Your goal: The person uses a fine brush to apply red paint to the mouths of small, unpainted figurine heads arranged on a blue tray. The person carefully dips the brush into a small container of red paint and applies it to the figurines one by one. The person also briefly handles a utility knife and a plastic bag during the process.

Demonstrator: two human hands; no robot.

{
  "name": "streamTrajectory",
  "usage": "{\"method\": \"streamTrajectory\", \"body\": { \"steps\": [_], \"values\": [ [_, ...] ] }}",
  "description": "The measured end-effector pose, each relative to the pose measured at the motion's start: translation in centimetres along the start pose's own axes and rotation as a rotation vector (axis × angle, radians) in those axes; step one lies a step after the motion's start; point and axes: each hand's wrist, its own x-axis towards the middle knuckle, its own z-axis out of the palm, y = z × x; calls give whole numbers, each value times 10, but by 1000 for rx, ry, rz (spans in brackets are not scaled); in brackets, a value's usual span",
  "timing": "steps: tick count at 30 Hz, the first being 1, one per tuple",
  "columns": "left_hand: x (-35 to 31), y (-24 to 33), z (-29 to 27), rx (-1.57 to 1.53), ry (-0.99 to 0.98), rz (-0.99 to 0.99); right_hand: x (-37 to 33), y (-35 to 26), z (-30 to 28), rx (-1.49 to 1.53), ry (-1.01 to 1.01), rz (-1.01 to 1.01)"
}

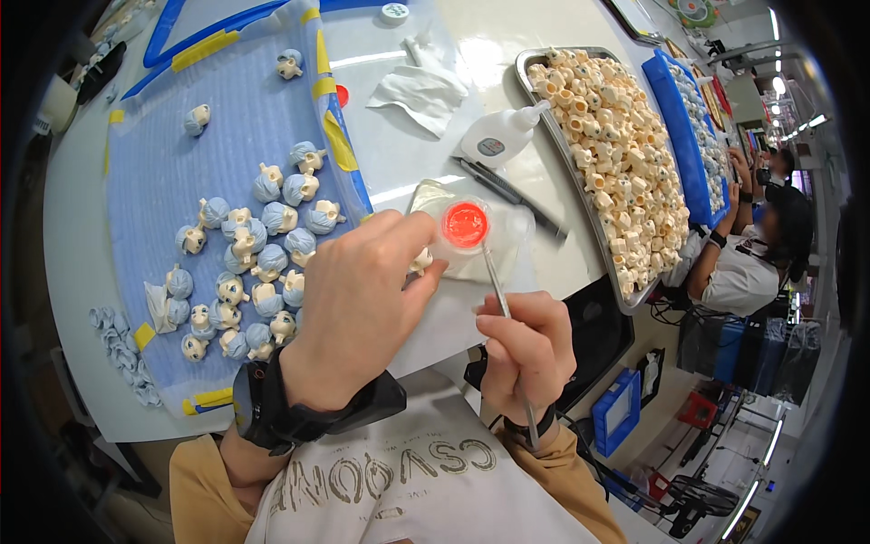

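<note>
My left hand [358, 295] is closed, pinching a small cream-coloured doll head part [421, 261] between thumb and fingers; most of it is hidden. In my right hand [533, 354] is a thin metal spatula [495, 276], gripped like a pen. Its upper end meets the edge of a small round pot of red paste [466, 224]. That pot stands on a clear plastic sheet, just right of my left fingertips. To the left, several doll heads with pale blue hair [270, 262] lie on a blue-tinted padded tray [154, 227].
A metal tray [594, 231] heaped with cream doll parts is on the right, beside a blue bin [691, 136]. Near the pot lie a white squeeze bottle [501, 134], a dark craft knife [517, 195] and a crumpled tissue [421, 95]. A co-worker [752, 245] sits at far right.
</note>
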Motion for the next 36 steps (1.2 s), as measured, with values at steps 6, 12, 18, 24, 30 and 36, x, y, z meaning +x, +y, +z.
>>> {"method": "streamTrajectory", "body": {
  "steps": [6, 12, 18, 24, 30, 36],
  "values": [
    [-1, -2, 1, -69, 27, -42, 1, 9, -8, 79, -1, 57],
    [1, 6, -5, -129, 1, -84, 2, 6, -17, 119, -45, 87],
    [2, 2, -6, -188, -42, -44, 7, 6, -25, 192, -67, 98],
    [3, 3, -8, -207, -97, -29, 11, 11, -42, 261, -145, 120],
    [7, -2, -4, -296, -95, -20, 23, 17, -49, 226, -255, 73],
    [9, 0, -4, -356, -122, -94, 61, 14, -66, 224, -399, 199]
  ]
}}
